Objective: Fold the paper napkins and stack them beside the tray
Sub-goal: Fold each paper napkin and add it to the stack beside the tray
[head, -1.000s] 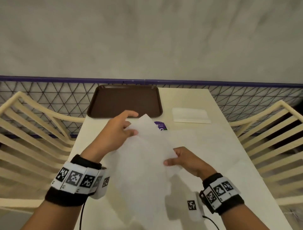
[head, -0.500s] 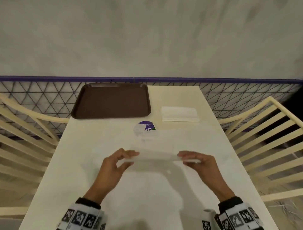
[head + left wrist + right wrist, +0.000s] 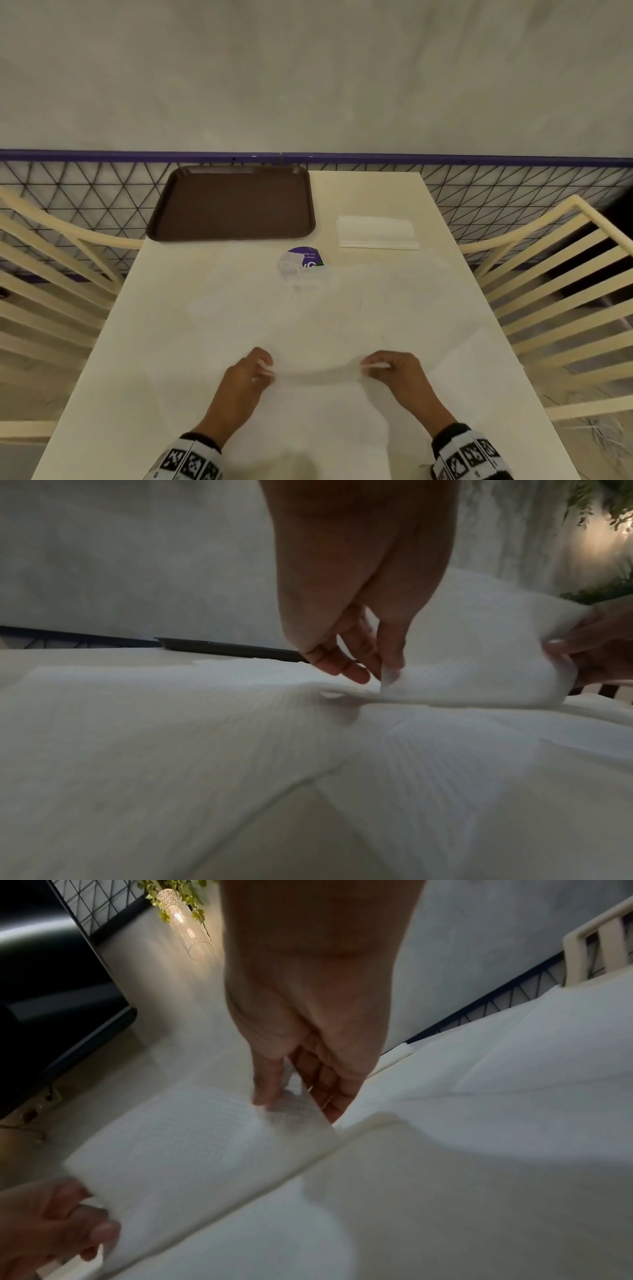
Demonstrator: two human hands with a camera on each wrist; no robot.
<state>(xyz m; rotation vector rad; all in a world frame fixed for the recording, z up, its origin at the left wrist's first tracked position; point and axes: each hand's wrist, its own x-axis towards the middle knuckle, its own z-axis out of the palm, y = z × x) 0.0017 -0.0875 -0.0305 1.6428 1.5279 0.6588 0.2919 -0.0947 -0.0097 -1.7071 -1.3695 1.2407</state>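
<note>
Fingers of the left hand pinch one end of a thin white paper napkin, thumb pressed against fingertips, and the right hand pinches the other end the same way. In the head view, both hands sit low in the frame's centre, wrists angled inward, with the napkin stretched between them as a blurred, nearly edge-on strip just above the cream rectangular table.

At upper left of that view lies a dark brown rectangular plastic tray; right of it, apart from its edge, rests a small stack of folded white napkins. Between them and slightly nearer sits a round purple sticker. Cream slatted chairs flank the table.

Only the left wrist view shows the napkin's ribbed texture and its raised flap curving over from the left fingers to the right hand at the frame's right edge, with more white paper spread flat beneath. The tray appears there as a thin dark line at mid-left.

From the right wrist, the right thumb lies on top of the sheet with the fingers under it; the left hand holds the far corner at lower left.
</note>
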